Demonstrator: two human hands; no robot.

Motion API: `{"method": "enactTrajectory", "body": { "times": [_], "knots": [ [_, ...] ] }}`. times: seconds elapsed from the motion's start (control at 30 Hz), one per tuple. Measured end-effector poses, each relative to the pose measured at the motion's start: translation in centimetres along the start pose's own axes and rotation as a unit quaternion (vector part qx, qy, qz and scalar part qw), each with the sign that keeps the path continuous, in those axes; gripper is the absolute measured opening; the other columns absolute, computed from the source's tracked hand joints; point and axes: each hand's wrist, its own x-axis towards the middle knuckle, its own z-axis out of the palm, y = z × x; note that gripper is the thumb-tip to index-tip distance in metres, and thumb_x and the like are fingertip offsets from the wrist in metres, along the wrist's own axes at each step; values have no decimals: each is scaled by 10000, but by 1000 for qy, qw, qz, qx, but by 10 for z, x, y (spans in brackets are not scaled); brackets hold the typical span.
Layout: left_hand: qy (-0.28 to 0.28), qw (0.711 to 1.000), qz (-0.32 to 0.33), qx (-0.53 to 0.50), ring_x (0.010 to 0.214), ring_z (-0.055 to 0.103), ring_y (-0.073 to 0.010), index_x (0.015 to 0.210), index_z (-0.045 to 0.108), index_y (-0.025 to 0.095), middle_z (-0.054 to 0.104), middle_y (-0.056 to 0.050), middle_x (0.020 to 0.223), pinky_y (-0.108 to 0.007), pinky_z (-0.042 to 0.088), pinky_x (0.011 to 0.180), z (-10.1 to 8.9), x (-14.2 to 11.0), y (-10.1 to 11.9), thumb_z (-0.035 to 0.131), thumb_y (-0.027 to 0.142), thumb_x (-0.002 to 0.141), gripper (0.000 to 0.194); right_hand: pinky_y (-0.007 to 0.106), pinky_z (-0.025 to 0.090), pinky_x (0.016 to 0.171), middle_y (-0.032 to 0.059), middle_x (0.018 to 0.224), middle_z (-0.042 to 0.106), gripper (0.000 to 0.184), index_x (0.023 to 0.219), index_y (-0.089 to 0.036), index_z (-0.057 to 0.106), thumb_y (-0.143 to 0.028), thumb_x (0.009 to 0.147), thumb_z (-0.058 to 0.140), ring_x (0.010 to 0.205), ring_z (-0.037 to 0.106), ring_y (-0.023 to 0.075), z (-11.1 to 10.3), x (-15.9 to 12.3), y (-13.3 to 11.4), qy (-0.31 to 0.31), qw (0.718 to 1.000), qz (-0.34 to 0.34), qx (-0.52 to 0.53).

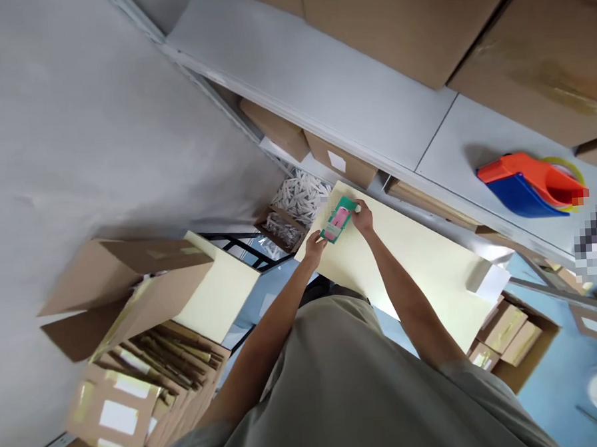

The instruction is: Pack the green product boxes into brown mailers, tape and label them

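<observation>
A flat green packet with a pink panel (pixel 335 223) is held over the left end of the pale yellow tabletop (pixel 405 264). My left hand (pixel 316 245) pinches its near left corner. At the far right corner, the fingers of my right hand (pixel 363 217) are closed on its edge. The packet lies at a slant between both hands, and its print is too small to read. Just beyond it, many white slender pieces (pixel 303 195) lie heaped beside a small carton of clear-wrapped items (pixel 281 230).
A grey shelf (pixel 290 70) carrying large cartons (pixel 388 19) and a red-and-blue tape dispenser (pixel 529 183) runs above the table. A white box (pixel 487 280) stands at the table's right end. Stacked flattened cardboard (pixel 170 363) and an open carton (pixel 151 278) are at left.
</observation>
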Motion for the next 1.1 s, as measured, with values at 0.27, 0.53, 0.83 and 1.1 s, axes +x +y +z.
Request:
{"method": "enactTrajectory", "body": {
  "times": [0.27, 0.53, 0.83, 1.1],
  "knots": [
    [160, 979, 39, -116, 1097, 736, -278, 962, 795, 226, 802, -121, 1107, -463, 566, 1139, -96, -87, 3, 991, 273, 719, 316, 448, 655, 889, 231, 1387, 779, 476, 1320, -168, 712, -480, 974, 612, 841, 754, 264, 14, -90, 0, -37, 995, -94, -5],
    [353, 893, 103, -259, 1109, 762, -231, 975, 668, 236, 792, -95, 1136, -421, 561, 1116, -241, -207, -32, 975, 417, 769, 413, 456, 661, 940, 121, 1119, 860, 437, 1091, -258, 749, -649, 963, 604, 907, 822, 291, 109, -199, -39, -287, 942, -170, -28],
    [519, 717, 194, -423, 1136, 785, -191, 1085, 652, 241, 799, -108, 1225, -313, 619, 1025, -444, -328, -106, 836, 278, 886, 273, 476, 660, 935, 137, 1068, 851, 450, 1101, -231, 756, -647, 959, 655, 910, 831, 313, 248, -333, -80, -390, 886, -242, -64],
    [426, 705, 151, -546, 1177, 806, -221, 1107, 680, 204, 809, -141, 1176, -271, 699, 899, -553, -406, -149, 705, 285, 1077, 90, 422, 656, 880, 124, 1098, 855, 503, 1087, -231, 755, -708, 950, 672, 881, 826, 275, 349, -469, -100, -463, 845, -260, -65]
  ]
}}
